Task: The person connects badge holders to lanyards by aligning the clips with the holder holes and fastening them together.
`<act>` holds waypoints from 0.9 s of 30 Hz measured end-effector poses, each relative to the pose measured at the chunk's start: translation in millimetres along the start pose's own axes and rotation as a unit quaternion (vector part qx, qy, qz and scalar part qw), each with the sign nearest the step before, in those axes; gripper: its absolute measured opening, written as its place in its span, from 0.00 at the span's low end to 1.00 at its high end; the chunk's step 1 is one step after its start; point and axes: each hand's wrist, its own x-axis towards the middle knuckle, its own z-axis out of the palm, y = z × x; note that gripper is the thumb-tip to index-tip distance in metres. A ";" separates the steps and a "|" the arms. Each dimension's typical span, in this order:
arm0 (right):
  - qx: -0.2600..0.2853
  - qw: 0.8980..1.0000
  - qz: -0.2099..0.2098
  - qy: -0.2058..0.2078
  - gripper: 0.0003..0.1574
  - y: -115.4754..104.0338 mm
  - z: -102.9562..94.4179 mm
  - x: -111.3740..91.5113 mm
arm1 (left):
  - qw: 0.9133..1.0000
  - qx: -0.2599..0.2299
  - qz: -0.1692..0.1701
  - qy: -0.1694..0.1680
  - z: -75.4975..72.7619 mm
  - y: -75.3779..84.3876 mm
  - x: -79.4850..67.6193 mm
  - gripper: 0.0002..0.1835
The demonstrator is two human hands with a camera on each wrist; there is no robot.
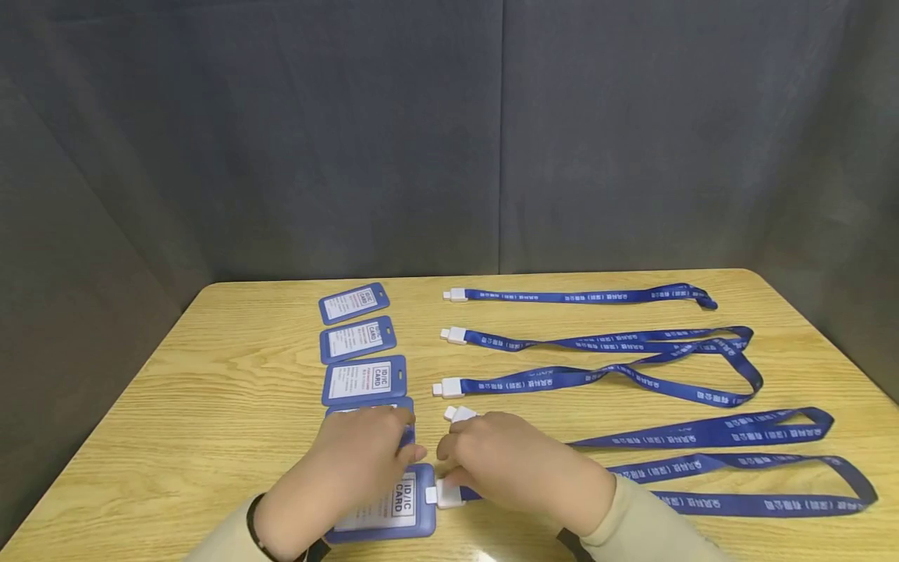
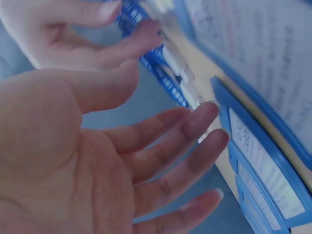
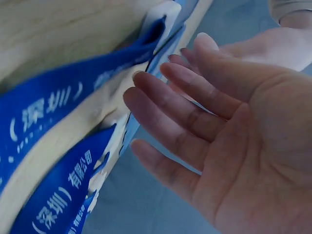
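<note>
My left hand (image 1: 351,468) hovers over the two nearest blue ID card holders. Its fingers look extended and nothing lies in the palm (image 2: 97,161). Partly under that hand is the nearest card holder (image 1: 423,515); the white clip (image 1: 449,494) of the nearest blue lanyard (image 1: 772,505) meets its slotted edge. Whether the clip is fastened there I cannot tell. My right hand (image 1: 520,460) is above the clip ends of the two nearest lanyards, fingers loosely bent and holding nothing in the right wrist view. A second clip (image 1: 460,414) shows just beyond its fingers.
Farther back on the wooden table (image 1: 211,390), more card holders (image 1: 365,380) form a column at left. Opposite them, lanyards (image 1: 520,383) with white clips stretch to the right, some looped. A dark grey curtain (image 1: 492,140) stands behind the table's far edge.
</note>
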 end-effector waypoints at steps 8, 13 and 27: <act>0.037 0.998 0.040 0.008 0.16 8.8 -12.0 -3.6 | 0.998 -0.006 -0.049 0.028 -8.5 -14.1 11.6 0.24; 0.031 0.997 0.066 0.023 0.16 15.8 -15.9 -6.8 | 0.999 -0.014 -0.033 0.016 -9.1 -25.3 17.4 0.24; -0.002 0.994 0.103 0.024 0.09 32.3 -12.2 -8.9 | 1.000 0.002 0.001 0.004 -4.0 -43.6 20.2 0.29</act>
